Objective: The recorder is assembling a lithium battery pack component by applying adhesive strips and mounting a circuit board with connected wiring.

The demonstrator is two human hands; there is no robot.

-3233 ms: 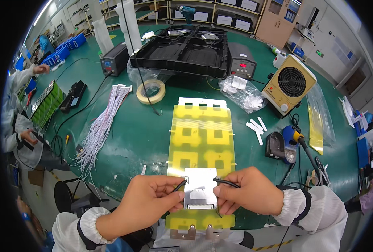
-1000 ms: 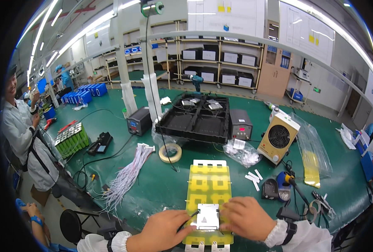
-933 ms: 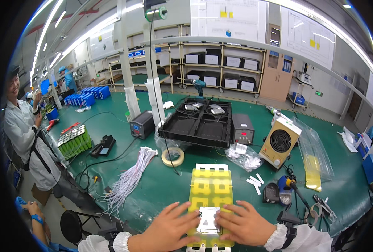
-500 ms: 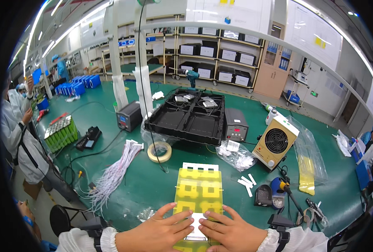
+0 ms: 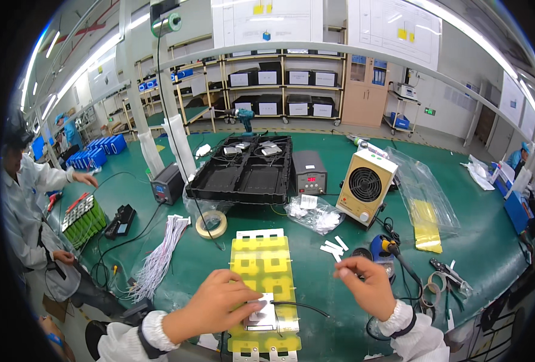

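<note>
In front of me lies a long panel covered with yellow film point(image 5: 243, 263), with rectangular cutouts and white tabs at both ends. On its nearer half sits a flat silver-white rectangular piece point(image 5: 267, 315), from which a black cable point(image 5: 306, 306) runs right. My left hand point(image 5: 219, 304) holds this piece at its left side, thumb and fingertips bent against it. My right hand point(image 5: 368, 289) is raised right of the panel, near some white strips point(image 5: 333, 247). Its fingers are loosely curled, the thumb slightly apart from the index finger, and nothing shows between them.
Behind the panel are a tape roll point(image 5: 211, 224), a black tray point(image 5: 240, 181) and a bag of white pieces point(image 5: 313, 212). White wires point(image 5: 162, 259) lie left. A fan unit point(image 5: 367, 187) and soldering iron point(image 5: 400, 253) stand right. A co-worker point(image 5: 32, 211) stands beside green cells point(image 5: 83, 222).
My right hand has lifted off the panel and moved right. My left hand stays at the silver-white piece, whose black cable now shows. The view has turned right; the co-worker's arm reaches over the cells.
</note>
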